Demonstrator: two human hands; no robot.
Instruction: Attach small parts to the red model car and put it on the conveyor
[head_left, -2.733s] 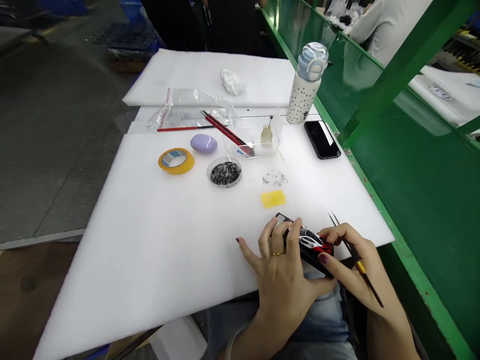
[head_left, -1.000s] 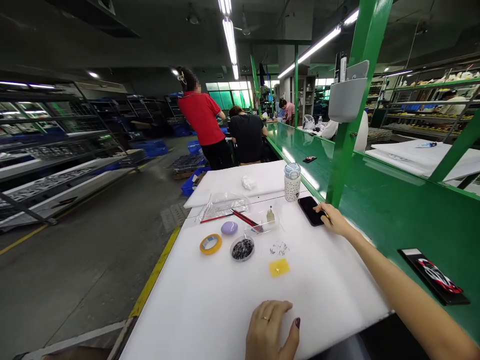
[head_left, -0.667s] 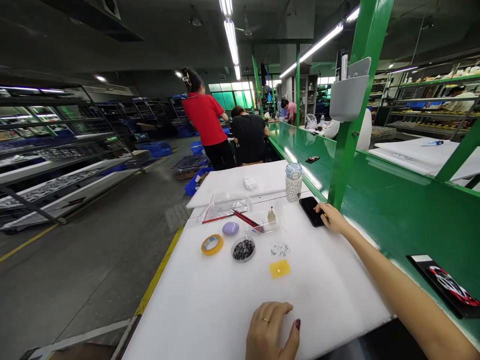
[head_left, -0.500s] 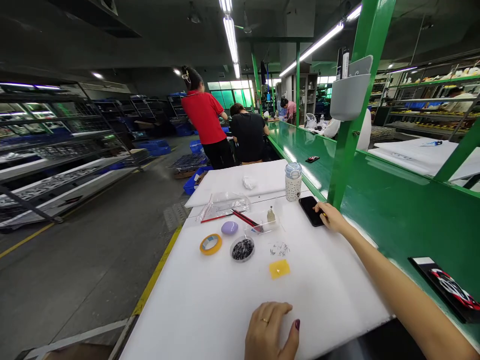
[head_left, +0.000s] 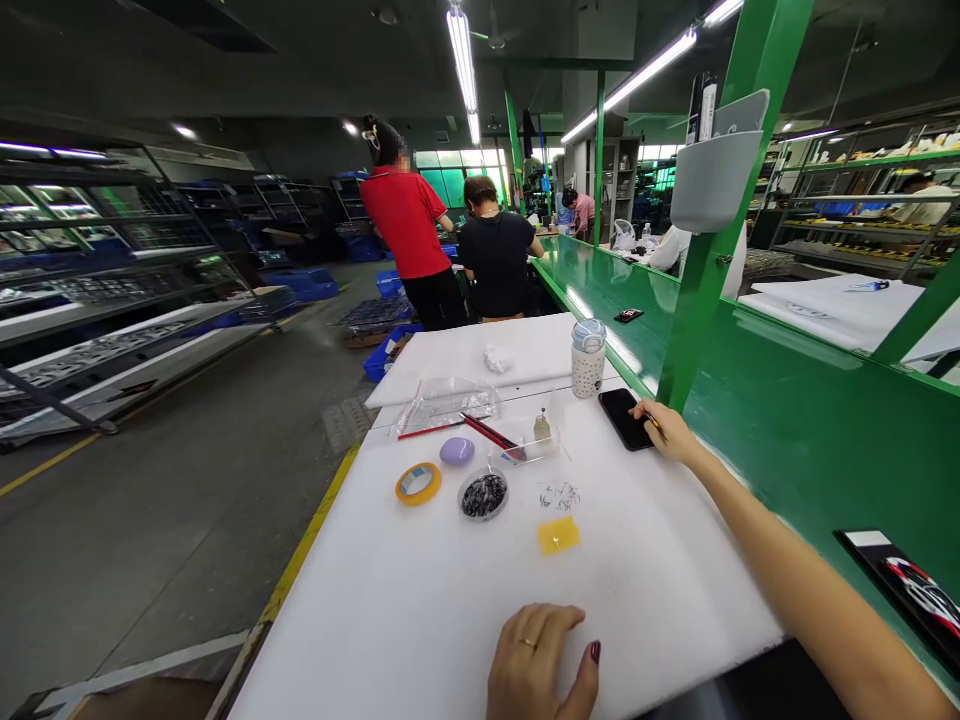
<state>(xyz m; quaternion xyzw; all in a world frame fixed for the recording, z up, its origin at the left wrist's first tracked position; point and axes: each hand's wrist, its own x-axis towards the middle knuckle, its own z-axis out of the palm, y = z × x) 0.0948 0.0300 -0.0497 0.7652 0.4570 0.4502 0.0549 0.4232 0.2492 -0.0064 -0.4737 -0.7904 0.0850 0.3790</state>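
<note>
Reaching across the white foam sheet [head_left: 420, 600], the right hand [head_left: 667, 432] is touching the near edge of the black phone [head_left: 626, 418] beside the green post [head_left: 701, 235]; a thin yellow-banded tool seems tucked in that hand, and whether the fingers are pinching it I cannot tell. Looks like a phone check mid-job. Left hand [head_left: 541, 668] is resting flat on the sheet, fingers loosely together. Car card [head_left: 911, 590] is sitting apart on the green bench [head_left: 810, 440] at right. Next move likely needs that hand coming back without sweeping the loose bits. Sheet is also carrying a spotted bottle [head_left: 587, 357], tape roll [head_left: 418, 483], dish of black pieces [head_left: 484, 494], yellow pad [head_left: 557, 535]. Dim factory floor, racks left, other people working further down the line.
</note>
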